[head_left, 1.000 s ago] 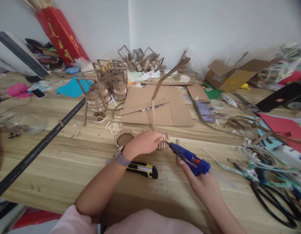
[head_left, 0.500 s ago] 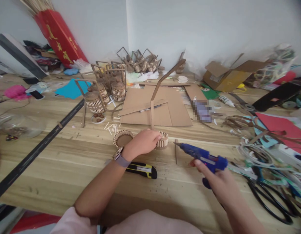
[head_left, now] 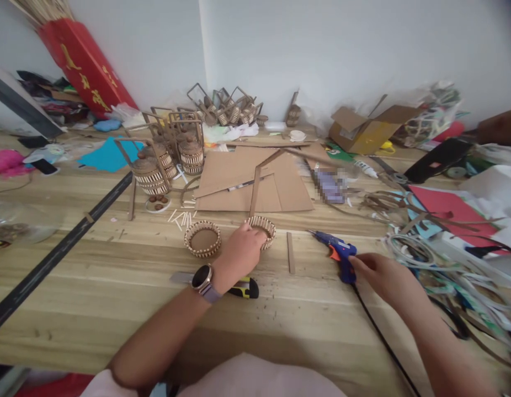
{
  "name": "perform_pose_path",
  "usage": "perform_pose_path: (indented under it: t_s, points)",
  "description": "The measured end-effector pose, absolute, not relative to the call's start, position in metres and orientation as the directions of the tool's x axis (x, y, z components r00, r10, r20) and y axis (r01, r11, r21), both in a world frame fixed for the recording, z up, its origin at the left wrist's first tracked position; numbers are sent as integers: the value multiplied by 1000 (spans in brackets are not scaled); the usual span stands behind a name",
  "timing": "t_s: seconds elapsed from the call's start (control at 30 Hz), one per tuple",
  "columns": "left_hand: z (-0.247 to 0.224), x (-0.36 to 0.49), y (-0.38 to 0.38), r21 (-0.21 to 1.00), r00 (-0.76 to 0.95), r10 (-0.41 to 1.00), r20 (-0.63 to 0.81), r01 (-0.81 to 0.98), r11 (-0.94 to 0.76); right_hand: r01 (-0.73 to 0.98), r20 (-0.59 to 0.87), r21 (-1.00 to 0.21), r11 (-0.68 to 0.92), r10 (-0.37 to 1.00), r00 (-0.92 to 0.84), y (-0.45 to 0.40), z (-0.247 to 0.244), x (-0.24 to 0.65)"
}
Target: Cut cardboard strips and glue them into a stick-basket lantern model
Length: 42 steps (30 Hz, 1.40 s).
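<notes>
My left hand [head_left: 245,251], a watch on its wrist, grips the near left side of a small striped basket [head_left: 269,225]. From that basket a long brown strip [head_left: 256,190] rises and bends to the right. A second round basket [head_left: 203,239] sits to the left. The blue glue gun [head_left: 342,251] lies on the table at the right, its cord running toward me. My right hand [head_left: 373,270] touches the back of its handle with closed fingers; whether they still grip it is unclear. Between the basket and the gun lies a short brown strip [head_left: 291,252].
A yellow-black cutter [head_left: 248,288] lies under my left wrist. Behind are a cardboard sheet [head_left: 222,176] and finished lidded baskets [head_left: 150,175]. Coiled strips [head_left: 413,248] crowd the right, and a long black strip [head_left: 60,242] crosses the left.
The glue gun has gone from being held in my right hand to resting on the table, its trigger now visible. The long strip has swung lower to the right. The view has shifted slightly.
</notes>
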<state>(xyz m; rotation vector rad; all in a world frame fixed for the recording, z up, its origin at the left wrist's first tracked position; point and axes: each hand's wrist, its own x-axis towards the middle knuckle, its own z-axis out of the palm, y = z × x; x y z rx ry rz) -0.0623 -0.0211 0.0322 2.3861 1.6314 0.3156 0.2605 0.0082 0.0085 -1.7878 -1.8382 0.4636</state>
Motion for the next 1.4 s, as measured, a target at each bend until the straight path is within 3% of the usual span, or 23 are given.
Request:
perform_pose_path:
  t_s: [0.1,0.17,0.4,0.63,0.77,0.9,1.0,1.23,1.4]
  points:
    - [22,-59,-24,277,379,924,54,883,-378,912,69,-393,113,993,-94,3,12,224]
    - [17,-58,-26,262,384,922,55,885,-384,911,43,-373,176,984,-173,3,7,191]
    - [14,-63,-28,285,416,907,58,864,-415,854,-10,-478,206,971,-240,21,-16,148]
    - [13,-68,-22,320,460,887,35,836,-446,689,-67,-706,166,952,-298,12,-8,165]
    - [21,-70,-22,380,428,901,76,823,-423,571,8,-802,177,958,-286,-6,-8,157]
    - [40,-69,-29,523,322,926,197,765,-377,544,111,-808,225,966,-235,-26,-7,141]
    - [50,-63,-35,604,340,914,222,688,-402,530,171,-802,275,956,-238,-35,-6,130]
    - [46,-54,-40,465,363,899,244,770,-437,375,263,-845,381,907,-330,-23,15,130]
    - [44,-61,-34,395,427,884,190,791,-467,460,269,-707,537,806,-528,-6,44,137]
